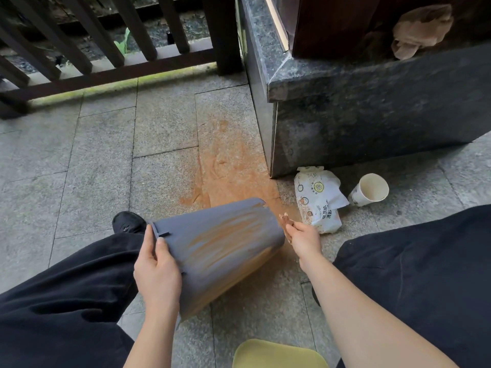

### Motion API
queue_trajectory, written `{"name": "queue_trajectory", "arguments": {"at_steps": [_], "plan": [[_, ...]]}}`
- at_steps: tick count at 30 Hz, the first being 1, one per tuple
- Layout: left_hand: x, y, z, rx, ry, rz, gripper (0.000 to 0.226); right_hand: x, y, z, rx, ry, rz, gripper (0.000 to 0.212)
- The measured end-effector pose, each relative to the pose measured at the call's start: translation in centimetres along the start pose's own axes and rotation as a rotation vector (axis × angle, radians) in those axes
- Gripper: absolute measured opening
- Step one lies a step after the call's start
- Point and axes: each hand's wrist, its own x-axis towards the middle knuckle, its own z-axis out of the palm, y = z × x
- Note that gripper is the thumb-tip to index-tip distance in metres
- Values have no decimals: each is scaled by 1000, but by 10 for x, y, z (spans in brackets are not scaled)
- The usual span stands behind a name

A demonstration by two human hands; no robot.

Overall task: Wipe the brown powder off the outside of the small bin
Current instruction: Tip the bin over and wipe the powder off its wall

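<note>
Head view: left hand [156, 272] grips the rim end of the tilted small bin [220, 248] at centre; right hand [303, 237] at 3 o'clock pinches a soiled tissue [287, 224]. Likely risk: the loaded tissue smearing brown powder [225, 237] back on.

Grey stone-paved floor [101, 155]. Brown powder [233, 168] spread across it beside the stone plinth [372, 123]. White packet [318, 200] lying flat near the plinth corner; paper cup [369, 189] on its side just beside the packet.
</note>
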Motion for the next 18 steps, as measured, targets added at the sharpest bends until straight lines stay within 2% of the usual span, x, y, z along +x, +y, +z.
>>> {"name": "queue_trajectory", "arguments": {"at_steps": [3, 7, 9, 14, 18], "plan": [[1, -1, 2, -10, 2, -3, 41, 6, -5, 3, 4, 54, -28, 26], [6, -1, 3, -13, 8, -11, 41, -2, -13, 11, -122, 76, -125, 27], [6, 0, 5, -10, 2, 7, 42, -16, -17, 20, -179, 71, -240, 23], [2, 4, 8, 31, -39, 56, 41, -71, -23, 56, -395, -61, -605, 18], [2, 6, 9, 85, -56, 87, 41, -94, -26, 70, -475, -73, -769, 17]]}}
